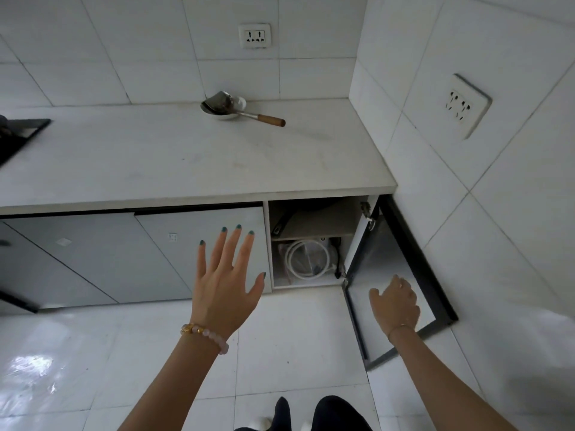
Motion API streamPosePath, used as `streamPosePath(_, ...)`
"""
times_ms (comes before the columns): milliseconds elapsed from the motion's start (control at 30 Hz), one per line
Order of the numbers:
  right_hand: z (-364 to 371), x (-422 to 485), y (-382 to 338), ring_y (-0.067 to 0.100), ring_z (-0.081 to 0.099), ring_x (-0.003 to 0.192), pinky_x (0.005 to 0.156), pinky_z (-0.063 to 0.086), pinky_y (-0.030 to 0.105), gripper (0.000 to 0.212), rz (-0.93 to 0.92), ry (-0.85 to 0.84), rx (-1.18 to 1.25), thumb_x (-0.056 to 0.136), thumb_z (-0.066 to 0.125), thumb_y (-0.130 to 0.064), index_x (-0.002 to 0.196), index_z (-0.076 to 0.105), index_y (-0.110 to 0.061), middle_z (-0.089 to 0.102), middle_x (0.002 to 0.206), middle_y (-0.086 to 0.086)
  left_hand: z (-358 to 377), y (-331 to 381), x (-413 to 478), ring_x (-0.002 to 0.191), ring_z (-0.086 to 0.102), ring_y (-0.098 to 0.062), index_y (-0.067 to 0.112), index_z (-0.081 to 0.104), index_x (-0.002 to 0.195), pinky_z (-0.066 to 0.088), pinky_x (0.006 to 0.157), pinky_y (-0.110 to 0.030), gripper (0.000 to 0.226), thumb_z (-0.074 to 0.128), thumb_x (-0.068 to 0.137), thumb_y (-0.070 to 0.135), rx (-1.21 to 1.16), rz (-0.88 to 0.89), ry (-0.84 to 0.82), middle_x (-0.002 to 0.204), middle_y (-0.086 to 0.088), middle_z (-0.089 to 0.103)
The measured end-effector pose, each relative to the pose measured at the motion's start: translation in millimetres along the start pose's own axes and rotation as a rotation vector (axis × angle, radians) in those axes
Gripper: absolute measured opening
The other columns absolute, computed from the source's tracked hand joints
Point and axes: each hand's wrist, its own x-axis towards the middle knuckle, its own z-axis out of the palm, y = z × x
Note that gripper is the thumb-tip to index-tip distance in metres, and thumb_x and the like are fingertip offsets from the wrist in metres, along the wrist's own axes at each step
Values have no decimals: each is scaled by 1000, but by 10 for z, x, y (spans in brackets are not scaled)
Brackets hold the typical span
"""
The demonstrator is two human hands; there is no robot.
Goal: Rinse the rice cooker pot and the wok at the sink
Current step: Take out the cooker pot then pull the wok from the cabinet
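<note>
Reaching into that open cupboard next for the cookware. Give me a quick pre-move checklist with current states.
1. Grey cabinet door swung open: ok.
2. Left hand free: ok, fingers spread and holding nothing.
3. Right hand free: cannot tell. It is at the door with fingers curled, and the grip is unclear.
4. Dark pan with black handle on the upper shelf is the wok: cannot tell, mostly hidden under the counter.
5. Rice cooker pot located: cannot tell. The lower shelf shows only a white-rimmed round item in clear plastic.
6. Sink in sight: not ok, outside the view.
</note>
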Motion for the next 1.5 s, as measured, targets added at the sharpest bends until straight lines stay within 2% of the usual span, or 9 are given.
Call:
streamPosePath(300, -28, -146, -934, 38, 42, 130, 95, 44, 55, 65, -511, 341, -105, 81, 65, -27, 136, 44, 0, 45, 140, 20, 45, -306, 130, 135, 38, -32, 15, 36, 138, 26, 110, -55, 63, 34, 84, 47, -41, -26, 23, 143, -11, 45)
streamPosePath(433, 73, -211, -1266, 35, 38, 133, 101, 39, 56, 64, -590, 373, -136, 84, 53, -35, 138, 42, -3, 42, 143, 17, 197, -446, 215, 136, 36, -31, 15, 35, 138, 24, 111, -53, 63, 36, 83, 47, -77, -34, -6, 144, -9, 43)
streamPosePath(867, 1265, 377, -1404, 32, 42, 129, 98, 42, 56, 67, -645, 181, -259, 78, 54, -41, 135, 48, -5, 47, 141, 14, 1444, -432, 373, 131, 45, -31, 16, 37, 136, 29, 105, -54, 62, 36, 82, 48, -162, -64, -213, 140, -9, 49)
streamPosePath(1067, 1943, 1098, -1186, 35, 53, 123, 93, 47, 55, 67, -641, -15, -305, 87, 32, -50, 130, 54, -4, 54, 134, 17, 2208, -95, 635, 129, 47, -28, 18, 39, 134, 31, 107, -52, 61, 36, 81, 49, -196, -113, -333, 138, -7, 52)
streamPosePath(1167, 2293, 1485, -1093, 31, 49, 127, 99, 45, 44, 72, -619, -128, -153, 94, 19, -56, 135, 48, -4, 51, 138, 14, 2672, -1, 790, 131, 45, -27, 19, 38, 136, 27, 111, -50, 63, 36, 81, 50, -163, -121, -393, 140, -6, 50)
streamPosePath(1233, 2525, 1717, -1056, 25, 39, 134, 108, 35, 36, 59, -478, -276, 152, 95, 40, -44, 142, 37, -8, 42, 146, 9, 2918, 32, 836, 132, 44, -27, 18, 37, 137, 23, 113, -49, 63, 37, 81, 49, -170, -143, -434, 141, -6, 49)
streamPosePath(1300, 2700, 1938, -1120, 19, 42, 130, 107, 34, 33, 47, -171, -536, 512, 95, 50, -25, 139, 40, -14, 44, 144, 5, 3104, 40, 838, 132, 44, -28, 18, 37, 137, 20, 110, -46, 63, 37, 81, 48, -175, -165, -442, 141, -7, 49)
streamPosePath(1400, 2984, 2278, -1276, 20, 49, 124, 103, 38, 37, 32, 288, -835, 993, 99, 41, -23, 128, 49, -13, 54, 133, 8, 3356, 29, 812, 132, 44, -29, 17, 36, 137, 22, 108, -47, 63, 38, 81, 47, -184, -201, -426, 141, -7, 49)
streamPosePath(1500, 3241, 2526, -1460, 23, 45, 129, 109, 34, 42, 42, 525, -935, 1315, 101, 34, -34, 133, 45, -9, 50, 138, 10, 3523, -33, 800, 133, 42, -28, 17, 36, 138, 23, 107, -47, 63, 38, 82, 47, -184, -228, -421, 142, -7, 47)
